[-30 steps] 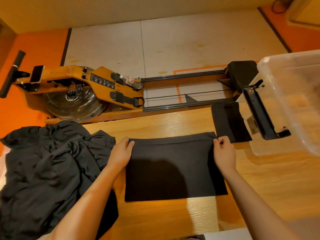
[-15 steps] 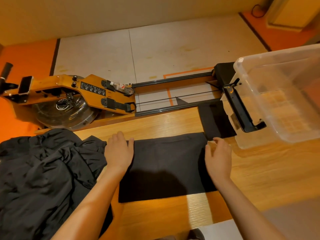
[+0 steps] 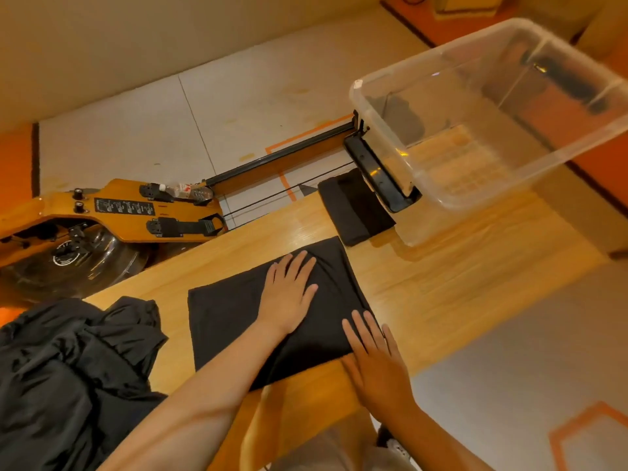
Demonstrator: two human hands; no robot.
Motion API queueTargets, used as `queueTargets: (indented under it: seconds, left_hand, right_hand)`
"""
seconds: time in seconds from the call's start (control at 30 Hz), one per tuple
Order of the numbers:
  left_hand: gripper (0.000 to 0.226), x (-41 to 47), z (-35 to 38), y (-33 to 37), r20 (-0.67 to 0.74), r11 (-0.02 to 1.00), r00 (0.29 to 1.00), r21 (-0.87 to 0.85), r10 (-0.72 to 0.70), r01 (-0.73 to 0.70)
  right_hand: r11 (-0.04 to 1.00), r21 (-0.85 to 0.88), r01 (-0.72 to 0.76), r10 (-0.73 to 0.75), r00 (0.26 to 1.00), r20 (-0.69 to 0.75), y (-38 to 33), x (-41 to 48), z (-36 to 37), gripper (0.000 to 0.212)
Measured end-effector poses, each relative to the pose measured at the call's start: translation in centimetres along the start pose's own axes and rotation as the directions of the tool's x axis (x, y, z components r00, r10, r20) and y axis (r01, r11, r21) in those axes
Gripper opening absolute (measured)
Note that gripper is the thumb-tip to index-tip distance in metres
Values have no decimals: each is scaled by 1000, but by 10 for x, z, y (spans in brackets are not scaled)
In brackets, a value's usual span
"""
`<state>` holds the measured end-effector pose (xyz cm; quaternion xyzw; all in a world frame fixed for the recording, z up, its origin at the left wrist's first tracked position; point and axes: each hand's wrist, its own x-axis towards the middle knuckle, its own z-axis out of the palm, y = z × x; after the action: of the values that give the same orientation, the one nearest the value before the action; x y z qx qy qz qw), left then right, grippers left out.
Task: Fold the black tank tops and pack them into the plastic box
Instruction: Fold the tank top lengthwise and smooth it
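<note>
Item under inspection: one flat, rectangular folded black tank top (image 3: 224,321), lying on the pale wooden table (image 3: 441,283) directly in front of me.

Left hand (image 3: 290,290): flat on the right half of the cloth, fingers straight and slightly spread, palm pressing down. It pinches nothing.

Right hand (image 3: 373,355): fingers straight and close together, laid over the near right corner of the cloth, with the heel of the hand off the fabric. It also holds nothing.

Destination: the clear plastic box (image 3: 373,107) stands on the table ahead of me and to my right, well apart from the cloth. I cannot tell what it holds. A smaller folded black piece (image 3: 353,209) lies between the cloth and the box, its right edge tucked against the box's black handle (image 3: 380,175).

Governing relation: the cloth's long axis runs left to right, its far right corner pointing toward the box. My right hand is nearer the box.

Stock outstanding: a crumpled heap of black garments (image 3: 68,368) at my left.

Assessment: smoothing stage; packing not yet done.
</note>
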<state>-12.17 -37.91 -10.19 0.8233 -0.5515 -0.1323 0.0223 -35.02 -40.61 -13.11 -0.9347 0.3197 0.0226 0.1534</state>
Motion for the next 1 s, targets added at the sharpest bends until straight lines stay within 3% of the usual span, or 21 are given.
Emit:
queueTargets:
  seconds: [0.1, 0.2, 0.33, 0.6, 0.8, 0.87, 1.0]
  left_hand:
    - [50, 21, -14, 14, -120, 983, 977, 74, 177, -169]
    - [49, 47, -27, 30, -61, 906, 906, 101, 419, -412]
    - [40, 67, -33, 40, 15, 830, 843, 168, 537, -532]
    - [26, 69, -45, 49, 186, 829, 885, 311, 427, -465]
    - [29, 52, -48, 25, 239, 868, 909, 291, 341, -402]
    - [31, 44, -55, 14, 216, 888, 918, 256, 334, -383]
    - [28, 23, -79, -5, 87, 950, 956, 118, 279, -288]
  right_hand:
    - [979, 122, -163, 175, 980, -96, 3, 2, -12, 65]
    - [949, 158, -271, 294, 944, -147, 10, 12, -23, 64]
    - [935, 126, -332, 349, 923, -159, 17, 28, -32, 42]
    - [936, 76, -344, 351, 932, -94, -2, 43, -41, 29]
    - [842, 423, -335, 350, 936, 44, 11, 40, -65, 11]
    - [822, 494, -284, 317, 948, 17, 15, 42, -77, 1]
    - [785, 599, -158, 234, 971, -52, 15, 56, -101, 11]
